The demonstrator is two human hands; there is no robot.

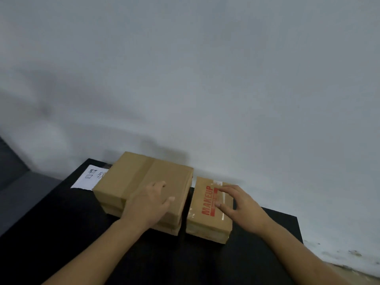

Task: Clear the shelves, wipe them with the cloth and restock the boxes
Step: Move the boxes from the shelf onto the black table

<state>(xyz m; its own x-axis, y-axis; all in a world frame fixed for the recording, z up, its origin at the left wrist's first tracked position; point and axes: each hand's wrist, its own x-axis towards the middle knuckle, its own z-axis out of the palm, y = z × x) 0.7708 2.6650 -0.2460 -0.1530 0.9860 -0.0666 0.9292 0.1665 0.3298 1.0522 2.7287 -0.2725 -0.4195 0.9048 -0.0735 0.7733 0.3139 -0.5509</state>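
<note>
Two stacks of brown cardboard boxes stand side by side on a black table (61, 233) against a pale wall. The larger taped box (131, 177) tops the left stack. My left hand (148, 204) lies flat on its near right part, fingers spread. The smaller box (205, 221) with red "MAKEUP" lettering tops the right stack. My right hand (238, 206) rests over its right side, fingers apart, thumb on the lid. Neither hand visibly grips a box. No cloth or shelf is in view.
A white sheet of paper (88, 177) with black handwritten characters lies on the table, partly under the large box. The grey-white wall (205, 79) rises directly behind the boxes. The table's right edge (296, 223) lies just beyond my right hand.
</note>
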